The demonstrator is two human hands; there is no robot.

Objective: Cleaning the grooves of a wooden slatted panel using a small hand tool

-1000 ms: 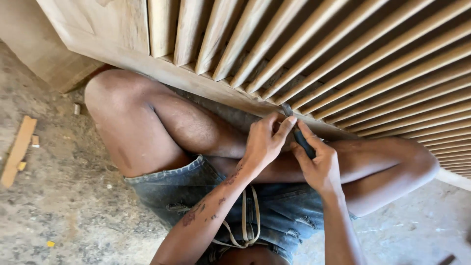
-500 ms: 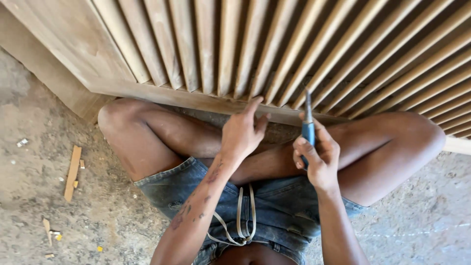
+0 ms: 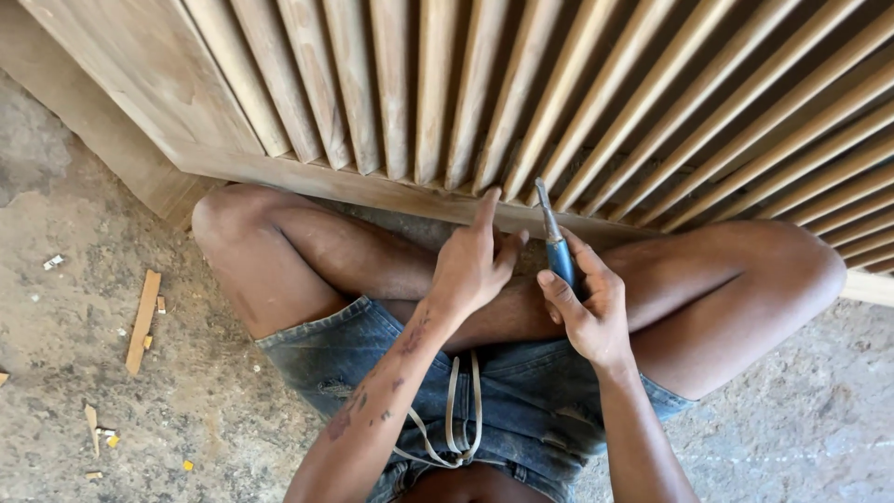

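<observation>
- The right hand (image 3: 591, 312) is wrapped fully around the blue handle of a chisel (image 3: 557, 242), whose metal blade stands upright with its tip just below the lower rail (image 3: 372, 189) of a slatted wooden panel (image 3: 521, 93).
- The left hand (image 3: 475, 261) holds nothing; its fingers are loosely curled, with the index finger stretched up to touch the rail's edge, just left of the blade.
- The panel's rail runs diagonally above both bare knees, closing off the far side; the slats fan away beyond it.
- Both hands sit over the crossed legs and denim shorts (image 3: 484, 401), with a narrow gap between hands and rail.
- Open concrete floor (image 3: 74, 307) lies to the left, carrying a wood offcut (image 3: 142, 321) and small chips, well apart from the hands.
- Against half a second ago, the chisel sits at nearly the same height, the left hand has dropped slightly and opened, and the view has swung right, showing less floor.
</observation>
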